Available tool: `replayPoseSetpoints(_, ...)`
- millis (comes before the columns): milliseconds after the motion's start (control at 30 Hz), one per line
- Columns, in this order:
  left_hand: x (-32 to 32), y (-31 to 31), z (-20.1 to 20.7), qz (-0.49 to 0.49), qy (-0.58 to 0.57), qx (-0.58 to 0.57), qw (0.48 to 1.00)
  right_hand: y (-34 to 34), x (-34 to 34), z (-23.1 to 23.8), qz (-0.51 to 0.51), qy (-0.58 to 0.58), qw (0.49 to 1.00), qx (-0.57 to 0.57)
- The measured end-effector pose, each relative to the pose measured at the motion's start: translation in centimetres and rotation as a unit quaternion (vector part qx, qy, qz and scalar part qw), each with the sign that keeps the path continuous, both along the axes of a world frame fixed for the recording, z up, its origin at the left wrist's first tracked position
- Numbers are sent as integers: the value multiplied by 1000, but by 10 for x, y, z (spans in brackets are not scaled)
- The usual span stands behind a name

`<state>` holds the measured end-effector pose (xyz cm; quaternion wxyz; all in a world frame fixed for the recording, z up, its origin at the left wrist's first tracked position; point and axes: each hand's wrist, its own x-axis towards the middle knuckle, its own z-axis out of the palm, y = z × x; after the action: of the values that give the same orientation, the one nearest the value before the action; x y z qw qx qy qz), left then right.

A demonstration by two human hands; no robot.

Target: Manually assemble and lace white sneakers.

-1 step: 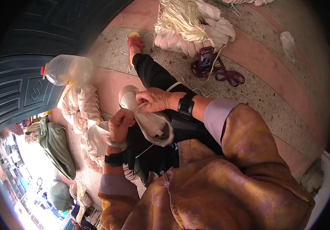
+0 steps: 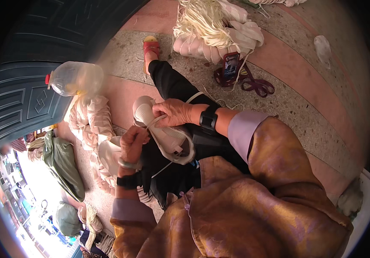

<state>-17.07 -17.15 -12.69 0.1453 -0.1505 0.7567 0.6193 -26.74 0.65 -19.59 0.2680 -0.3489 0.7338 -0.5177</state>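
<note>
Cream cords (image 2: 206, 26) and a phone (image 2: 231, 64) cluttered the floor (image 2: 288, 86) out front; couldn't tell what the clear jug (image 2: 74, 78) held. Pale shoe (image 2: 163, 133) sat lapside, right hand (image 2: 171, 113) pinching its pale strip (image 2: 155, 121), left hand (image 2: 132, 141) curled, grip unclear.

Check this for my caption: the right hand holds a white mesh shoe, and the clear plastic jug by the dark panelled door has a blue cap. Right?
Not quite: the cap on the plastic jug is red, not blue, in the head view. The right hand holds the white mesh shoe.
</note>
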Motion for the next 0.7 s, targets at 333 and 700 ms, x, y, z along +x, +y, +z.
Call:
replayPoseSetpoints(333, 134, -102, 41, 304, -2, -105, 947, 7, -7, 11, 26, 13, 998, 50)
replayPoseSetpoints(700, 202, -157, 22, 165, -77, -388, 903, 4, 3, 3, -20, 90, 996, -9)
